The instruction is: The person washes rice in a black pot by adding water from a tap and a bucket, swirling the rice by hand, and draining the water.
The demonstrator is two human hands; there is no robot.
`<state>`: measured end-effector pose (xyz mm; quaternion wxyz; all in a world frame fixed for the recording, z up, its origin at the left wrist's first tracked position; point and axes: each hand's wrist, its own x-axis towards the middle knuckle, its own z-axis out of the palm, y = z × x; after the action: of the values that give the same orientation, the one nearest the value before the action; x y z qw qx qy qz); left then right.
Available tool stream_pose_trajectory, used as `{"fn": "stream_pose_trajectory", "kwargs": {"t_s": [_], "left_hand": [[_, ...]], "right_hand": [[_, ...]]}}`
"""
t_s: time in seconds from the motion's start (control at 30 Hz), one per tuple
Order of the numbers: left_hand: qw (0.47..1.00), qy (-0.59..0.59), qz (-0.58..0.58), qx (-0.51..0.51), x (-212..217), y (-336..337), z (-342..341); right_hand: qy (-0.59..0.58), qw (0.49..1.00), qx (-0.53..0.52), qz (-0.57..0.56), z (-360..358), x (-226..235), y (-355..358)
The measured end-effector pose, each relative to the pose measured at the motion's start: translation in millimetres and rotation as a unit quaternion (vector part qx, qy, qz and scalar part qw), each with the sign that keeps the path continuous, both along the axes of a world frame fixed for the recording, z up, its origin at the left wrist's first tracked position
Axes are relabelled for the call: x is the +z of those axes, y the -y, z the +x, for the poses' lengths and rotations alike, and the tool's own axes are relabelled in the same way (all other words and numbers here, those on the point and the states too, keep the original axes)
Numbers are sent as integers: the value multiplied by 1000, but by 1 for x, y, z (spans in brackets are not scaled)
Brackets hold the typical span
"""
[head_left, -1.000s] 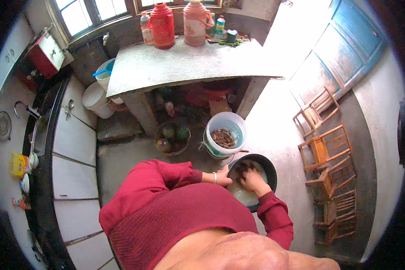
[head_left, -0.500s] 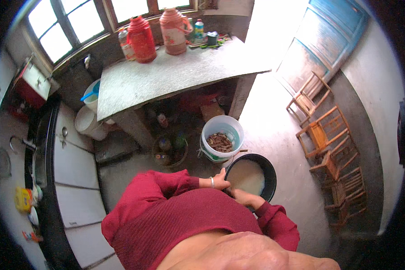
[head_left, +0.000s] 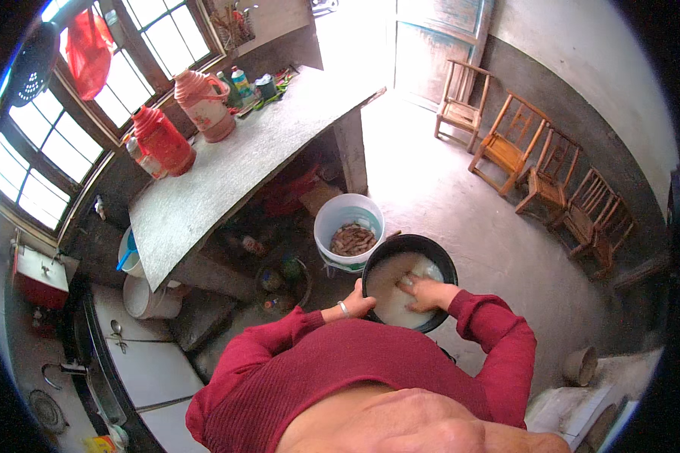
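A round black basin holding cloudy whitish liquid is in front of me. My left hand, a silver bangle on its wrist, is closed on the basin's left rim. My right hand reaches over the right side into the basin, fingers apart and their tips dipped in the liquid. Anything under the cloudy surface is hidden. Just beyond the basin, to its left, a white bucket contains brown, elongated pieces whose kind I cannot make out.
A grey-topped counter at the far left carries two red thermos flasks and bottles. Beneath it sits a basket with bottles. Several wooden chairs line the right wall. White cabinets stand at left.
My right hand has gone from the near rim, beside my left hand, into the liquid. My left hand now grips the left rim. The view has turned right.
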<state>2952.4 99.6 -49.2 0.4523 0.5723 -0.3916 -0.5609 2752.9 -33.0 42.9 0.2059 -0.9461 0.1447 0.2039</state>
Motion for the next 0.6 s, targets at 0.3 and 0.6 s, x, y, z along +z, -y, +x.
{"fn": "stream_pose_trajectory", "kwargs": {"t_s": [0.3,0.6], "left_hand": [[999,18,25,-8,10,5,-7],[999,-38,-14,-3,11,4,-10]], "right_hand": [[-29,961,-1,275,16,-13,-41],[3,999,-25,30,52,2,1]]}}
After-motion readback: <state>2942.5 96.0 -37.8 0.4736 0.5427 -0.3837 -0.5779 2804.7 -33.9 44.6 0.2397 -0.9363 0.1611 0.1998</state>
